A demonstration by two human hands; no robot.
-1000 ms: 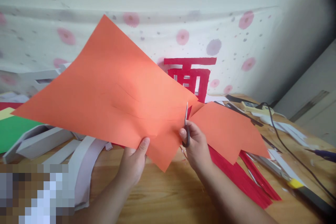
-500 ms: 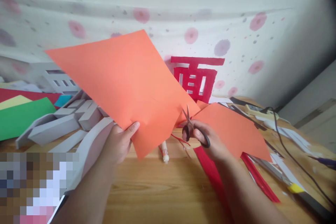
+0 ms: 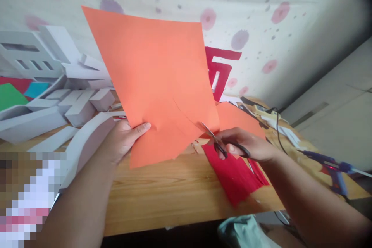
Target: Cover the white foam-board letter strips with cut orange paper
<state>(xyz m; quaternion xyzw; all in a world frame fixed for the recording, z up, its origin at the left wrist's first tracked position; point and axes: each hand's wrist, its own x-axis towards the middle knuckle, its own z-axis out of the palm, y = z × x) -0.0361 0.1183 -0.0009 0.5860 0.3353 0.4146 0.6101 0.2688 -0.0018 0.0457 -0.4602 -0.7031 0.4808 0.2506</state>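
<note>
My left hand (image 3: 128, 135) pinches a large orange sheet of paper (image 3: 157, 69) near its lower left edge, thumb on the near face, and holds it up over the table. A thin curved line runs across the sheet toward the scissors. In my right hand (image 3: 247, 143) are dark-handled scissors (image 3: 216, 139), their blades at the sheet's lower right edge. The lower blade is hidden behind the paper. Another orange paper (image 3: 240, 116) lies beyond my right hand, and a red piece (image 3: 232, 174) rests on the wooden table below it.
A red cut-out character (image 3: 222, 69) stands against the flower-patterned curtain, partly covered by the sheet. White block pieces (image 3: 78, 104) crowd the left side. A blue glue gun (image 3: 331, 166) and a power strip (image 3: 267, 112) with its cord are on the right.
The orange sheet has turned clockwise and stands more upright, with its curved line showing. The scissors' blades have come together at the paper's edge. My view has shifted right and down.
</note>
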